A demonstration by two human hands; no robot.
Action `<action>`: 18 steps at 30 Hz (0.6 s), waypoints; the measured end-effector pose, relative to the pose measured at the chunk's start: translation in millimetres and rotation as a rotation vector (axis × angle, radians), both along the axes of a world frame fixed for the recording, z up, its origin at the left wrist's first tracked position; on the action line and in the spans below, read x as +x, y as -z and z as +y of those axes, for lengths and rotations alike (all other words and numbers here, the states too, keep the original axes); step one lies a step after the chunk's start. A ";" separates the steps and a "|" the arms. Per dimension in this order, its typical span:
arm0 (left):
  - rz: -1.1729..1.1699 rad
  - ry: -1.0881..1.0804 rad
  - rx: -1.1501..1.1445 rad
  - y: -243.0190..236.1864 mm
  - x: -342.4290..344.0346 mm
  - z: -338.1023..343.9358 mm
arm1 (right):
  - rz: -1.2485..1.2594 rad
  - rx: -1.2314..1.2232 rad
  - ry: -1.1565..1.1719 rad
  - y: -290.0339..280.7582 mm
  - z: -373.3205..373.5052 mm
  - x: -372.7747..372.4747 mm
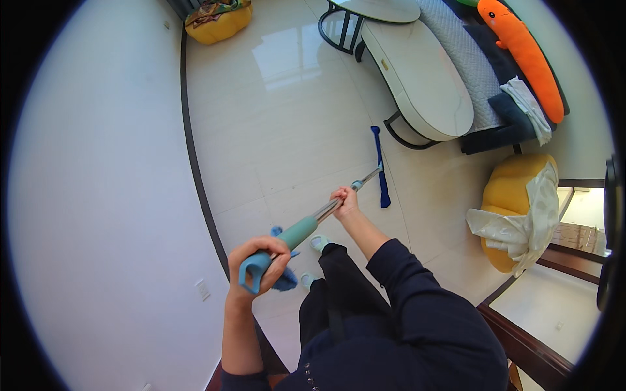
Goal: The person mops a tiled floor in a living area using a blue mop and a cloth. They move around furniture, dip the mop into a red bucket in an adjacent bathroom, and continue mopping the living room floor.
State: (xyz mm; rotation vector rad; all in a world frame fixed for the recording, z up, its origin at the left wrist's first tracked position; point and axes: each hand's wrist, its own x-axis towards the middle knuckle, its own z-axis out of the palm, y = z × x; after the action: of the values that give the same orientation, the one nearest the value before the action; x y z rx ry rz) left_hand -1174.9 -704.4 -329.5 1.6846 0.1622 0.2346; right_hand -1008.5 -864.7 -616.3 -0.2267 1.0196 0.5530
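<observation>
A flat mop (302,229) slants away from me, its teal grip and hanging loop near my body and its metal pole running to the floor. My left hand (257,257) is wrapped round the teal grip close to the loop. Farther down, my right hand (345,202) closes round the metal pole. At the far end the narrow dark blue mop head (382,179) lies on the tiles. A blue cloth (285,280) shows behind and below my left hand; whether that hand also holds it I cannot tell.
A white oval coffee table (417,78) with black legs stands ahead right, before a grey sofa (450,39) bearing an orange plush carrot (525,58). A yellow pouf (505,189) with white plastic is at right; another yellow pouf (222,25) stands far left. A white wall (111,163) runs along my left.
</observation>
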 end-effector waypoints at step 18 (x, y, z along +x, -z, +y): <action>-0.132 -0.280 0.324 46.6 53.4 56.3 | -0.088 -0.097 -0.533 30.3 157.8 101.4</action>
State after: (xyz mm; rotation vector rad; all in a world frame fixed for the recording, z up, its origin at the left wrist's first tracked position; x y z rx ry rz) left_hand -1121.5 -648.1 -376.1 1.9588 0.2723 0.6072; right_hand -907.1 -706.9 -646.6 -0.6137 0.8995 0.9667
